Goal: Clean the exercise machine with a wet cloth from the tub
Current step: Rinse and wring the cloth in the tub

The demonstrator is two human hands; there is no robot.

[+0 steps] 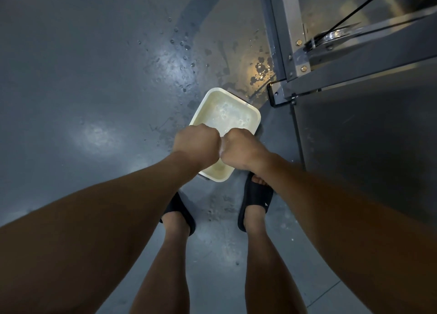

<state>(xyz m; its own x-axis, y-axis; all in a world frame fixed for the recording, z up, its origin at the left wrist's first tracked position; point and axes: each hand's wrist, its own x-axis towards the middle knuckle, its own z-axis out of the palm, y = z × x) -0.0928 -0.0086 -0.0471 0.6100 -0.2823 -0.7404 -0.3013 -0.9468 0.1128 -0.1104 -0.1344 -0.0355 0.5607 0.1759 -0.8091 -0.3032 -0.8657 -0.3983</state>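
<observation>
Wet grey floor (82, 77) | water-filled tub (206, 108) at feet, beside exercise machine (291, 30) | left hand (196, 145), right hand (241, 148) clenched, knuckles touching, above tub | cloth unseen; probably wringing | machine wiping seemingly still ahead

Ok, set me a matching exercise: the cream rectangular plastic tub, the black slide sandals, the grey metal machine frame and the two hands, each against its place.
1. cream rectangular plastic tub
2. black slide sandals
3. grey metal machine frame
4. left hand and right hand

a. upper right of the view
b. knuckles together above the tub
c. beneath both hands, on the wet floor
d. worn by the person

Pairs: 1-c, 2-d, 3-a, 4-b
</observation>
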